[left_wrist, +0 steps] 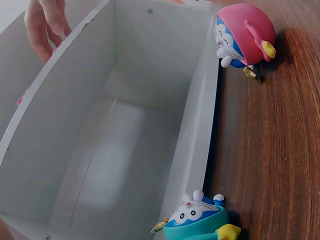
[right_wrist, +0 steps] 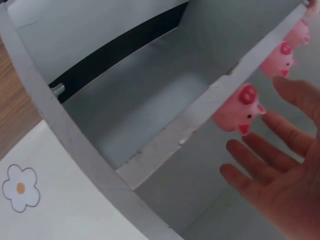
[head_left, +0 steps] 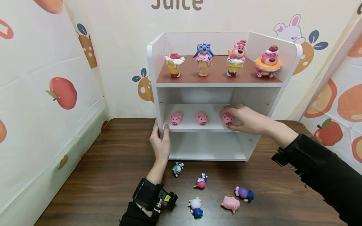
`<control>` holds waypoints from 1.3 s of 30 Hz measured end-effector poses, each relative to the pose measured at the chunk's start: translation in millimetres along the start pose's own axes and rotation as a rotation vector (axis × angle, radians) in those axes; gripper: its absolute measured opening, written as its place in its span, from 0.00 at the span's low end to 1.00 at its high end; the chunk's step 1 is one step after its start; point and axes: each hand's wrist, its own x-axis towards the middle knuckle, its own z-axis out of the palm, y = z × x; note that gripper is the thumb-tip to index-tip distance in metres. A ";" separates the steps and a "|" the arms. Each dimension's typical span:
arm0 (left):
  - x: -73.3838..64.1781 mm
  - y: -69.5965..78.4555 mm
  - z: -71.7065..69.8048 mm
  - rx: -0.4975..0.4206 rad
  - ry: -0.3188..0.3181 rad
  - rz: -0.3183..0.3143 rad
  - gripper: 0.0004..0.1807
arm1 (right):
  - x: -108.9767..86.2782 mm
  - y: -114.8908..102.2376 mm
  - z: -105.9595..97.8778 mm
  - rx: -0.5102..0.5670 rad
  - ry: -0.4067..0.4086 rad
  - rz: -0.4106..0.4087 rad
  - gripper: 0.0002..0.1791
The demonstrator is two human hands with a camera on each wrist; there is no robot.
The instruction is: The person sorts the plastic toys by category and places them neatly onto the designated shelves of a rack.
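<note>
Loose figurines [head_left: 196,207] lie in front of the white shelf [head_left: 207,147], presumably for easy reach. At its left, the left hand [head_left: 160,144] grips the side panel [head_left: 159,106], seemingly steadying it. On its middle board [head_left: 188,113], the right hand [head_left: 249,120] surrounds the rightmost pig [head_left: 228,118] with relaxed, unclosed fingers, apparently aligning it with two matching pigs [head_left: 202,118]

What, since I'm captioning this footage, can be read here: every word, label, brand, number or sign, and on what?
"Juice": on the back wall.
Dark mark at the head view's upper right edge: cut off, unreadable.
Yellow patch on the left wrist camera: too small to read.
Nothing else readable.
</note>
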 end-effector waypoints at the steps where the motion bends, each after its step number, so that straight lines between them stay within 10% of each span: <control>1: 0.0 -0.2 0.0 0.000 0.001 0.000 0.23 | -1.6 -1.7 -0.6 -0.009 0.021 -0.006 0.21; 20: -0.1 0.8 -0.8 -0.002 0.003 -0.010 0.23 | -47.1 -55.7 27.2 -0.117 0.334 -0.036 0.15; 33: -0.5 0.8 0.2 -0.002 0.007 -0.006 0.22 | -76.6 -72.4 75.0 -0.056 0.296 -0.069 0.12; 39: -1.0 2.6 0.1 0.001 0.006 -0.006 0.22 | -91.7 -76.0 93.0 0.025 0.145 -0.046 0.13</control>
